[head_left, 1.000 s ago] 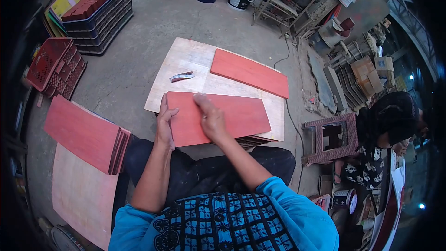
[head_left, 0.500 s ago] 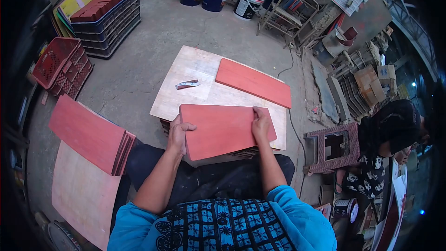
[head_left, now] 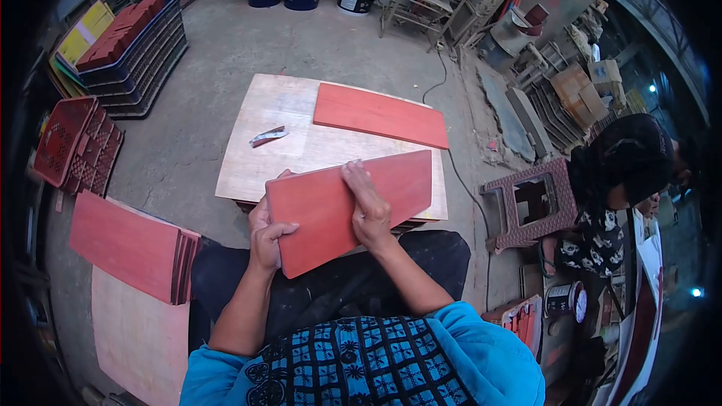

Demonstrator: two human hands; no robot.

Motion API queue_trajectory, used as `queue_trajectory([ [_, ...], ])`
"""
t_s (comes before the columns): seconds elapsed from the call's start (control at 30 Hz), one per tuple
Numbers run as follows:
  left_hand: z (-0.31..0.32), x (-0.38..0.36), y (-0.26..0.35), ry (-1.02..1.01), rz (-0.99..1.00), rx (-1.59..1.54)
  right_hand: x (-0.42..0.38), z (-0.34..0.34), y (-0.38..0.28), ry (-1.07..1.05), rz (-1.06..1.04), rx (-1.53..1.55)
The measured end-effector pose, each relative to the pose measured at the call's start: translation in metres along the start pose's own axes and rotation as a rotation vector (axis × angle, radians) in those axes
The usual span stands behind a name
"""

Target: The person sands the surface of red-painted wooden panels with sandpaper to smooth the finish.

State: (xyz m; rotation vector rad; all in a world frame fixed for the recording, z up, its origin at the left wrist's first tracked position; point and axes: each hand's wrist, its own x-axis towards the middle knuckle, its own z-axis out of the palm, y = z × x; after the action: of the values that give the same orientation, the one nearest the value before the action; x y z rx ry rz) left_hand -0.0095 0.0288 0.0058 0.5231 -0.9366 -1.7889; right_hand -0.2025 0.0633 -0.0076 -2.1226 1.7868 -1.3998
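Across the floor [head_left: 218, 53] stands a pale-topped table [head_left: 252, 169]; by the person's left knee, a stack [head_left: 124, 244] of red boards rests on a pale panel [head_left: 139, 346]; over the lap and the table's near edge, the held board [head_left: 320, 218] tilts, its left end clasped by the left hand [head_left: 267, 239], thumb on its face; the right hand [head_left: 370, 214] lies open against that face; beyond, the far board [head_left: 380, 116] lies flat; a small strip [head_left: 269, 136] sits left of it.

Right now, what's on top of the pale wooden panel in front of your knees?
A long, flat red board and a small brown-and-whitish strip lie on the panel. The held, flat red board hides part of its near side; I can't see there.
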Motion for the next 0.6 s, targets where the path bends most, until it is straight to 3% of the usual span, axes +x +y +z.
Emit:
queue_trajectory([
  [0.37, 0.005, -0.007, 0.005, -0.032, 0.008, 0.102, -0.025, -0.031, 0.117, 0.436, 0.330, -0.219],
  [0.47, 0.002, -0.008, 0.004, -0.033, 0.008, 0.128, -0.026, -0.044, 0.145, 0.492, 0.492, -0.187],
  [0.6, 0.002, -0.008, 0.004, -0.017, 0.012, 0.116, -0.023, -0.049, 0.160, 0.481, 0.503, -0.289],
])
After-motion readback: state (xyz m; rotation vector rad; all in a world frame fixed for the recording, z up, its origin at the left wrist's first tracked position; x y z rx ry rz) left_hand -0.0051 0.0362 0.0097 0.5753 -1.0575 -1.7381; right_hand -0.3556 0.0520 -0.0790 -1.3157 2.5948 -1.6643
